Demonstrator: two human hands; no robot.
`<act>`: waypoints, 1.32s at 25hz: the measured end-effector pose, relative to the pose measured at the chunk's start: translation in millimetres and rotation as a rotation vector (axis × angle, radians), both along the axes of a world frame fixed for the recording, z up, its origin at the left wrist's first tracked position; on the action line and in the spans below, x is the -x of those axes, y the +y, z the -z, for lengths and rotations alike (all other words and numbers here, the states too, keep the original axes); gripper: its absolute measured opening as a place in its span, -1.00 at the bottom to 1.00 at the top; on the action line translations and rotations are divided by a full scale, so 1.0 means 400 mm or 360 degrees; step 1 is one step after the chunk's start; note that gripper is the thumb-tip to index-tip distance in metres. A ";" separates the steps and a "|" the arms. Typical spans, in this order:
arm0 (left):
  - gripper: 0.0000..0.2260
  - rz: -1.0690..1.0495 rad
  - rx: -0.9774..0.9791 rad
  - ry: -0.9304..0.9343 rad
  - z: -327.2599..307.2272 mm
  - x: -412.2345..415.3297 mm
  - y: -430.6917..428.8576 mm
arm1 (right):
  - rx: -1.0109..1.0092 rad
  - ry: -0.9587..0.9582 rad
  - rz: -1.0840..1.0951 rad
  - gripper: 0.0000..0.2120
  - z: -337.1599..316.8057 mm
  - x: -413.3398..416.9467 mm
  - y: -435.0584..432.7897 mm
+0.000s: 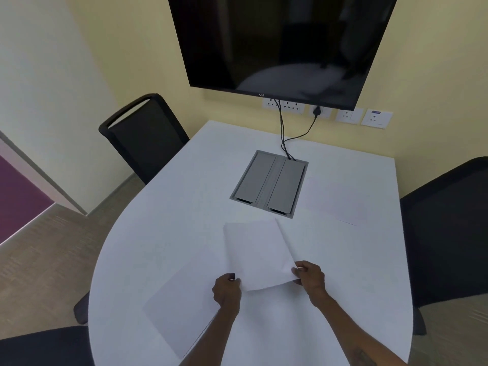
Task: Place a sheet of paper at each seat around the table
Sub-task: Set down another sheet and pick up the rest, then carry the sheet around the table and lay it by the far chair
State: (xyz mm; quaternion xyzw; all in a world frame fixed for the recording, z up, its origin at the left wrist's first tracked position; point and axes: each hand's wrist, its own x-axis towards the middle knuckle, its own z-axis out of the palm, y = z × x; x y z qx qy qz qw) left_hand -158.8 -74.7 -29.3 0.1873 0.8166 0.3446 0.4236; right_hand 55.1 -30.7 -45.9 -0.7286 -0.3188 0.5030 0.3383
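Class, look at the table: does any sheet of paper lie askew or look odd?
Yes. The sheet at the near left lies slanted to the table edge, its corner overhanging. The sheet at the right is also skewed.

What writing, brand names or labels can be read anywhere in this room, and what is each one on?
"VU": small logo at the middle of the bottom edge of the wall screen.
Blue sticker on the right-hand wall socket plate: it carries print, but too small and blurred to read.
Held sheets of paper: blank on the sides that show.
Nothing readable on the grey cable box or the white table.
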 end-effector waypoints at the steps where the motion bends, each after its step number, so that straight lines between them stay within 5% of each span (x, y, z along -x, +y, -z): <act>1: -0.81 0.0016 -0.0035 -0.0006 -0.021 0.019 -0.024 | -0.0046 0.0036 0.0026 -0.76 -0.018 0.016 -0.035; 12: -0.74 0.0243 -0.0346 -0.0077 -0.168 0.228 -0.312 | -0.0317 0.0283 0.0302 -0.80 -0.156 0.203 -0.427; 33: -0.78 0.0343 -0.0679 -0.0068 -0.333 0.606 -0.691 | -0.0699 0.0485 0.0279 -0.87 -0.275 0.557 -0.898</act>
